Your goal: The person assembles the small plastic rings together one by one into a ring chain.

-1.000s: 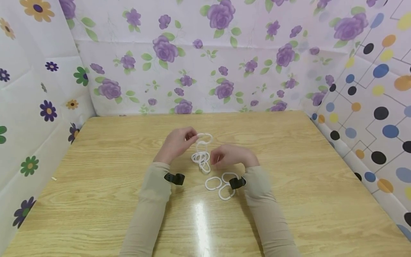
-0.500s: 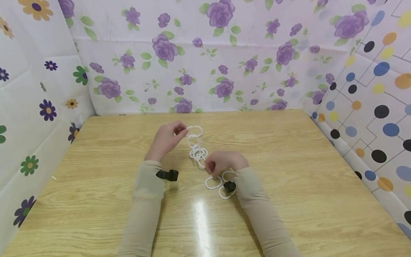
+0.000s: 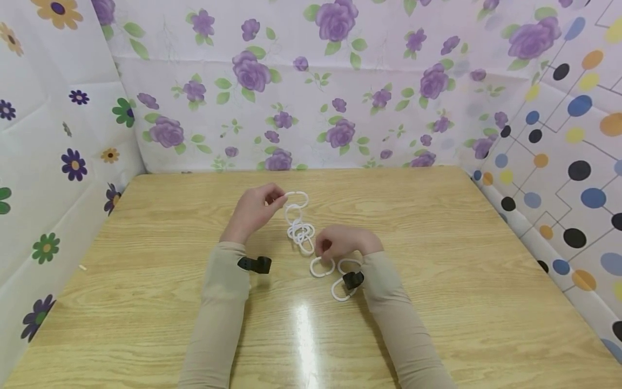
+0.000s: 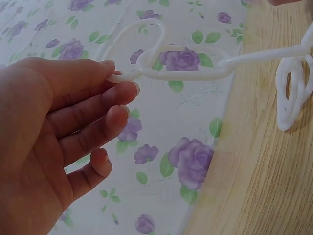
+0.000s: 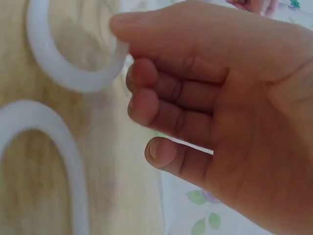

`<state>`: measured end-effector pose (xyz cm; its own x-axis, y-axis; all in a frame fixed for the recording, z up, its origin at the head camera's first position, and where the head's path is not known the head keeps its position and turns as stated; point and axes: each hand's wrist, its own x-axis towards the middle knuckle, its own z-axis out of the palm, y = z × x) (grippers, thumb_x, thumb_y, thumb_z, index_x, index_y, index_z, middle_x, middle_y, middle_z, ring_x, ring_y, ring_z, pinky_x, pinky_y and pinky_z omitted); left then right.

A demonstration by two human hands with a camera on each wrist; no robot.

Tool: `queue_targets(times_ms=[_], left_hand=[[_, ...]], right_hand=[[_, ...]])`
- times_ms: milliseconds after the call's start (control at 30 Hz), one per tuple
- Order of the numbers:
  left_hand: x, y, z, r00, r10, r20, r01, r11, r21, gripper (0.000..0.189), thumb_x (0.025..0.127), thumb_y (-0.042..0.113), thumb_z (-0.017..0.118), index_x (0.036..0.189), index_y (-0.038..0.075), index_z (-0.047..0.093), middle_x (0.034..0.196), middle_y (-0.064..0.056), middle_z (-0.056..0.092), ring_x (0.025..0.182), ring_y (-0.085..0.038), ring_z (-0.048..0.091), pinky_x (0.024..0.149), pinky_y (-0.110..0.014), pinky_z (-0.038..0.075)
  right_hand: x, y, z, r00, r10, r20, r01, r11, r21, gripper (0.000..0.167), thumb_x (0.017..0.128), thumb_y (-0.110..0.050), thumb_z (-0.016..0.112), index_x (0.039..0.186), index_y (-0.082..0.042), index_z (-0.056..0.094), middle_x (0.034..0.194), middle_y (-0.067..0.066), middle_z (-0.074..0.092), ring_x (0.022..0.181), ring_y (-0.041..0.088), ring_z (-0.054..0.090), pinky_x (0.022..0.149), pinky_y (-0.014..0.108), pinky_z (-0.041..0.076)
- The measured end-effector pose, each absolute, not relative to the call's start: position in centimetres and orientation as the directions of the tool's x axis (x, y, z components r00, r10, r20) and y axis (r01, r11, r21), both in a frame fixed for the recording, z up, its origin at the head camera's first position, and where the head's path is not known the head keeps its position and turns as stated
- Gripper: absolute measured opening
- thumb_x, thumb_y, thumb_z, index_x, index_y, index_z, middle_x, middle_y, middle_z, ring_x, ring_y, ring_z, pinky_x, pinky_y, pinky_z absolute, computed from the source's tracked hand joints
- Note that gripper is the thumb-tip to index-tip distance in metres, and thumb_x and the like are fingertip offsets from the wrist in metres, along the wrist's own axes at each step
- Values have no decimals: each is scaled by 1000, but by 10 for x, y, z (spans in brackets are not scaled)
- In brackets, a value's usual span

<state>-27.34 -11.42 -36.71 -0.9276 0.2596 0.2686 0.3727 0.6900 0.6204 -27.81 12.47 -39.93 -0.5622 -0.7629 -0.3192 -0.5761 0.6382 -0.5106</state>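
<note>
My left hand [image 3: 256, 209] pinches the end link [image 4: 142, 24] of a white plastic chain between thumb and forefinger, holding it raised. From there the chain [image 3: 293, 214] runs down to a small heap of linked rings [image 3: 301, 233] on the table. To the right, my right hand [image 3: 342, 241] pinches the rim of a loose white oval link [image 5: 83, 81] between thumb and forefinger; its other fingers curl loosely. Two more loose links lie beside it: one link [image 3: 346, 264] partly behind the right wrist, and a nearer link [image 3: 338, 294] partly covered by the wrist camera.
The wooden table [image 3: 170, 308] reaches to a floral cloth wall [image 3: 204, 97] at the back. Patterned cloths also hang at left and right. A tiny white scrap [image 3: 82, 267] lies near the table's left edge.
My left hand has moved left and away from me, stretching the chain off the heap. My right hand has come down from beside the heap to a loose link, which has shifted slightly away from me.
</note>
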Motion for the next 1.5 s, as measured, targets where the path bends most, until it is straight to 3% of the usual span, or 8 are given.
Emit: queue_targets(times_ms=[400, 600, 867, 967, 1167, 1500], left_hand=[[-274, -112, -367, -928, 272, 254, 372, 692, 619, 22, 98, 28, 57, 104, 10, 67, 90, -7, 69, 83, -22, 59, 76, -36, 46], [-274, -111, -366, -934, 266, 238, 357, 694, 625, 21, 98, 27, 58, 104, 9, 68, 90, -8, 69, 82, -21, 59, 75, -35, 45], [-275, -110, -367, -938, 266, 224, 347, 702, 622, 20, 97, 27, 59, 103, 10, 68, 88, -7, 67, 81, -21, 57, 73, -33, 44], [-275, -110, -368, -939, 266, 220, 345, 703, 622, 20, 97, 27, 58, 102, 10, 68, 87, -7, 67, 80, -21, 56, 72, -33, 43], [-276, -111, -368, -939, 266, 215, 342, 705, 621, 22, 98, 30, 57, 102, 11, 68, 87, -6, 67, 80, -21, 56, 72, -33, 43], [-274, -107, -367, -934, 280, 220, 356, 705, 613, 22, 98, 30, 58, 103, 11, 68, 87, -6, 67, 80, -21, 56, 73, -34, 44]], right_hand=[[-278, 138, -392, -634, -755, -166, -554, 593, -584, 4, 97, -4, 52, 94, -7, 50, 84, 1, 52, 76, 11, 49, 69, 23, 41], [-283, 139, -393, -663, -744, -79, -515, 530, -673, 3, 98, -1, 50, 100, -2, 48, 82, 9, 61, 72, 15, 58, 65, 25, 48], [-285, 143, -389, -729, -683, 47, -454, 431, -780, 21, 95, -1, 57, 114, -6, 50, 88, 17, 66, 74, 35, 65, 69, 53, 54], [-285, 145, -387, -737, -672, 77, -436, 385, -814, 31, 94, 2, 58, 122, -5, 48, 94, 21, 64, 77, 41, 66, 72, 56, 53], [-282, 145, -382, -753, -643, 143, -434, 320, -842, 48, 91, 5, 61, 134, -7, 44, 99, 22, 58, 78, 35, 67, 75, 49, 56], [-278, 139, -372, -785, -578, 223, -420, 232, -877, 58, 89, 4, 63, 141, -11, 41, 98, 18, 53, 80, 24, 68, 76, 40, 58]])
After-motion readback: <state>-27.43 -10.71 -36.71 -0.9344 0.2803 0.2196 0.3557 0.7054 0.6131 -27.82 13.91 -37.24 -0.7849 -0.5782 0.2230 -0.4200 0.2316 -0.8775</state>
